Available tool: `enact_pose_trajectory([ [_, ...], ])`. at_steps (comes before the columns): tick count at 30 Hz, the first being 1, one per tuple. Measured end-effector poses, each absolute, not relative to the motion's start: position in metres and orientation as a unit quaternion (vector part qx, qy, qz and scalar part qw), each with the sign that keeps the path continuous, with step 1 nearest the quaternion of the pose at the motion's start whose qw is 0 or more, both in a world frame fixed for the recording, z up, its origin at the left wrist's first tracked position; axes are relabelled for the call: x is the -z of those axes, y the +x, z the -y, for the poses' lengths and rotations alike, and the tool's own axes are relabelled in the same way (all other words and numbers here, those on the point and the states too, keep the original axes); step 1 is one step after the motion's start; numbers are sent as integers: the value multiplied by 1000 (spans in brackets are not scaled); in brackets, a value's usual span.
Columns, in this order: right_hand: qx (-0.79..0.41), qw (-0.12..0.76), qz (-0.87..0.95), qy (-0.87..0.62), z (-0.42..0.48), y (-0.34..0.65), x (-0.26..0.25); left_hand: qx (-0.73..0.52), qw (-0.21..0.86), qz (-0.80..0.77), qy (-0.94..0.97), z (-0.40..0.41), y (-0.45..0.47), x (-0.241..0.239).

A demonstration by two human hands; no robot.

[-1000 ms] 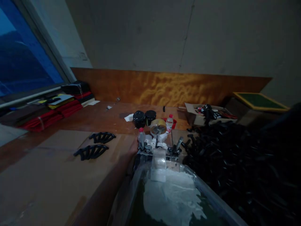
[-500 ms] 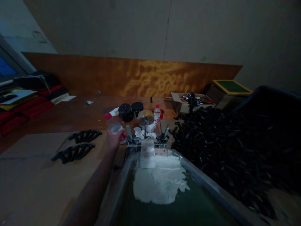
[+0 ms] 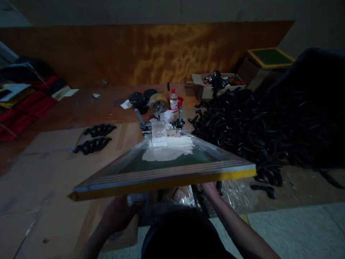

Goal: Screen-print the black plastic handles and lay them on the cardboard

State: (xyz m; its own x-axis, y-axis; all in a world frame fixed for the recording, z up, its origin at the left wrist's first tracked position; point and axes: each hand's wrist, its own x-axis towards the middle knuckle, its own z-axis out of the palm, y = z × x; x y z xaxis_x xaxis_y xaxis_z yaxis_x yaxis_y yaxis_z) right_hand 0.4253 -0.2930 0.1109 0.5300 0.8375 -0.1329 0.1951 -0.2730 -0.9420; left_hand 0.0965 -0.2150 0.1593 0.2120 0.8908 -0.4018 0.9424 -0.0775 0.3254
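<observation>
A screen-printing frame is tilted up in front of me on its hinge clamps. White ink lies on its green mesh, and a squeegee-like block rests at the far end. Below the frame's near left corner, my left hand is closed around a pale plastic bottle, mostly in shadow. My right hand reaches beneath the near edge, beside a small black piece; its fingers are hidden by the frame. Under the frame, shiny clear film or tape covers part of the printing base.
Two black openwork parts lie on cardboard at left. A large heap of black plastic parts fills the right side. Behind stand a red-capped bottle, a tape roll, black tubs and an open carton.
The frame has gone from lying low to raised at its near edge. My left hand has brought the red-capped bottle from beside the clamps to below the frame. My right hand has come into view.
</observation>
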Motion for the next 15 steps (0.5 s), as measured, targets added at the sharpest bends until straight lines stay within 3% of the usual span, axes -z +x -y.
enact_pose_trajectory([
  [5, -432, 520, 262, -689, 299, 413, -104, 168, 245, -491, 819, 239, 157, -170],
  [15, -475, 549, 239, -645, 315, 400, -116, 159, 146, -427, 878, 228, 190, -182],
])
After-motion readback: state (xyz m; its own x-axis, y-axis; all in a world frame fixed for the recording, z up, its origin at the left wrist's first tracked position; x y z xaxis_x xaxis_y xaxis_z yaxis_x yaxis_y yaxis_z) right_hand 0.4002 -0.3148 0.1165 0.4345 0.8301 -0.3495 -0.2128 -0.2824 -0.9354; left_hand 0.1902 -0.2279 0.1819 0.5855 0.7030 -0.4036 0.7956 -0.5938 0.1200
